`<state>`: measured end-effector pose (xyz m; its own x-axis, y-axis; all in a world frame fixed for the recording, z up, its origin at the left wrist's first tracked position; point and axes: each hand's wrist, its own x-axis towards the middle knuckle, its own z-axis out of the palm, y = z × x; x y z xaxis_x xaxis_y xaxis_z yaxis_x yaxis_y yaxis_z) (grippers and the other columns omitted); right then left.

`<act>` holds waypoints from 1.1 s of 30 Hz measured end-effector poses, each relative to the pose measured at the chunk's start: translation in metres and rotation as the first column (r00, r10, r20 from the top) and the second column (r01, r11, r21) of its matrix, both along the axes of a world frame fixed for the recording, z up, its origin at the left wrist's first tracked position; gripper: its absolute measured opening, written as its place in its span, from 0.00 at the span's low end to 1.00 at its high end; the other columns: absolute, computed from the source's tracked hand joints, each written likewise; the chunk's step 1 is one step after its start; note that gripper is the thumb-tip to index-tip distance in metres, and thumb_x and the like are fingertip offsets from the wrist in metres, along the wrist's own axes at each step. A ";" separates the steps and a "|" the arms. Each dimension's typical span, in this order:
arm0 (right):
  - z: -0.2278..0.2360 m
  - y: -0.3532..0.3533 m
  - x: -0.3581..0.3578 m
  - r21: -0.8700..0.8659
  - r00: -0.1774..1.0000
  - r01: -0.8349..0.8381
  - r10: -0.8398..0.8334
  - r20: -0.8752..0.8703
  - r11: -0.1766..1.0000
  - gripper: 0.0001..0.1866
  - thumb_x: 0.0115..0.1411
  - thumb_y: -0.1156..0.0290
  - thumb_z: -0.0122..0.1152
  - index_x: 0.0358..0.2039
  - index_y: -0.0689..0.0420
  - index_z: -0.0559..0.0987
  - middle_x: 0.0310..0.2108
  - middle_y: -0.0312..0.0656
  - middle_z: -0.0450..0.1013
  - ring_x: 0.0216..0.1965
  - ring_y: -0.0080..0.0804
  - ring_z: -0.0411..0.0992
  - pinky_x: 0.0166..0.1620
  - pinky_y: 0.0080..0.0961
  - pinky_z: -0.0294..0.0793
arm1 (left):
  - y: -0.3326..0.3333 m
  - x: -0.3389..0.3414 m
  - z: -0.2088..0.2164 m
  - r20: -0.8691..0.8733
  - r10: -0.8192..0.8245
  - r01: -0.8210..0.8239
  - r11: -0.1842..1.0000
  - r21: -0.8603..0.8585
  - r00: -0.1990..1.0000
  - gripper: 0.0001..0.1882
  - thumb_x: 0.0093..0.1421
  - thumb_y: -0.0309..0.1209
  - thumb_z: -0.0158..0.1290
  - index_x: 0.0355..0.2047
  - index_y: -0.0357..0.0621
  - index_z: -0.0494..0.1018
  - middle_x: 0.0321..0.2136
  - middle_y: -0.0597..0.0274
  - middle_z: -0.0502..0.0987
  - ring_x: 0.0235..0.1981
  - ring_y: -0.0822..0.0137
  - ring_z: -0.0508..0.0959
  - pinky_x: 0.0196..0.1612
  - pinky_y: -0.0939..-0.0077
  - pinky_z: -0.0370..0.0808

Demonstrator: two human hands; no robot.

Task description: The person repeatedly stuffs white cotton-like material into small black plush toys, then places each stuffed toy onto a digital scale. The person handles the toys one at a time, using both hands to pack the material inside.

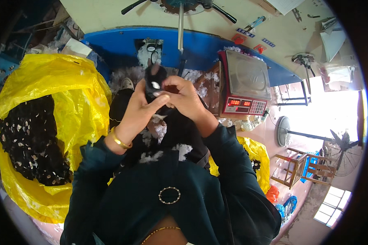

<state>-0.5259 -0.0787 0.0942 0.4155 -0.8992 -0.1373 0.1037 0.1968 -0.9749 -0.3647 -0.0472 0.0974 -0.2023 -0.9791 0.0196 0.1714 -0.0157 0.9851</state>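
Note:
A small black plush toy with upright ears, pinkish inside, and a white patch is between my hands, above my lap. My left hand is closed around its left and lower side. Closed on the right side, my right hand pinches the toy with thumb and fingers near the white patch. The toy's lower part is mostly hidden by my fingers. Tufts of white stuffing lie on my dark clothes.
At the left stands a big yellow sack with several black plush pieces. A red scale stands to the right, a fan beyond it. Ahead is a blue-fronted machine with a metal rod. Another yellow sack is at right.

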 end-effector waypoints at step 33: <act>0.040 -0.069 -0.016 -0.904 0.660 -0.025 -0.672 -0.335 0.426 0.15 0.50 0.64 0.64 0.15 0.58 0.71 0.17 0.47 0.66 0.22 0.50 0.68 0.23 0.39 0.64 | -0.057 -0.026 0.008 -0.197 0.132 -0.047 0.921 0.386 0.972 0.22 0.66 0.52 0.43 0.34 0.45 0.71 0.22 0.72 0.65 0.26 0.78 0.70 0.34 0.81 0.73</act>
